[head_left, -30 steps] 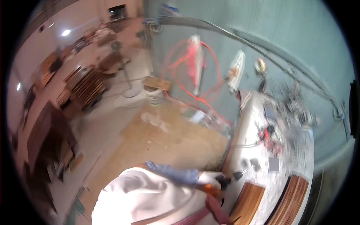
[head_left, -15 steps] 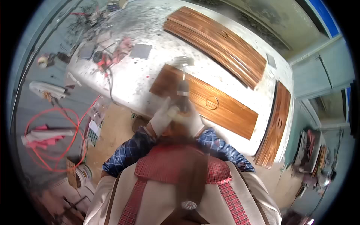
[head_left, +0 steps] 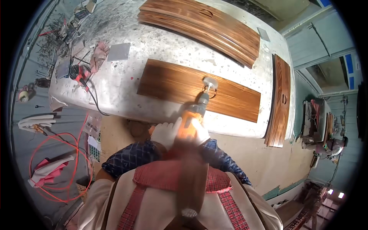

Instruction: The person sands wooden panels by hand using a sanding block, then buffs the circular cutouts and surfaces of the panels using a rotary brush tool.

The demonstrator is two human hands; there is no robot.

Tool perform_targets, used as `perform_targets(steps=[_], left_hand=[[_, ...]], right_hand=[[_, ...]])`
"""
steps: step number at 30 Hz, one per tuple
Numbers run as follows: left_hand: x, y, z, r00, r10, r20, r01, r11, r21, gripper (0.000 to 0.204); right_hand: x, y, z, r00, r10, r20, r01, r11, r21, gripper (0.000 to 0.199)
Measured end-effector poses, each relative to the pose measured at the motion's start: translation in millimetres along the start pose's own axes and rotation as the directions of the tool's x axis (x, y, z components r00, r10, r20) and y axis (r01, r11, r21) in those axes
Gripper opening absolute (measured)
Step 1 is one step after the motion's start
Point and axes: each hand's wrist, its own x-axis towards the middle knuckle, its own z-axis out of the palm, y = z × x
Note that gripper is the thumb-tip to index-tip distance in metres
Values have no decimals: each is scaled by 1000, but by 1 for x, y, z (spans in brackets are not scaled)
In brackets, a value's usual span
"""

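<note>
Both my white-gloved hands grip an orange power drill [head_left: 188,122] with a grey chuck. My left hand [head_left: 165,134] is closed round its rear and side; my right hand [head_left: 200,132] wraps the other side. A round, pale disc-shaped attachment [head_left: 210,82] sits at the drill's tip. It is over a curved ring mark on a brown wood-grain panel [head_left: 168,80] that lies on the table in front of me. Whether the disc touches the panel, I cannot tell. The drill's underside and some of my fingers are hidden.
The white, stained table [head_left: 122,92] carries a stack of wooden panels [head_left: 199,23] at the far side and another stack [head_left: 279,99] at the right. To the left lie a grey square sheet [head_left: 119,51], a pink cloth [head_left: 99,55] and a red corded tool [head_left: 78,73]. An orange hose [head_left: 51,199] hangs at left.
The drill has swung right and nearer, its disc moving from beyond the panel's far edge to over the ring mark. My hands stay on it. The whole view has shifted.
</note>
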Motion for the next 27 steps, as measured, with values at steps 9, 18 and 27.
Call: perform_targets(steps=[9,18,27], left_hand=[[34,20,-6,978,-62,198,31,987,156,70],[29,14,-26,909,-14,416,-54,987,153,90],[17,-2,-37,865,64,497,-103,993,51,89]], right_hand=[[5,-31,0,996,82,31,-87,972,220,35],[-3,-16,7,991,-99,88,71,958,277,38],[-28,-12,39,992,-17,-125,54,953,297,24]])
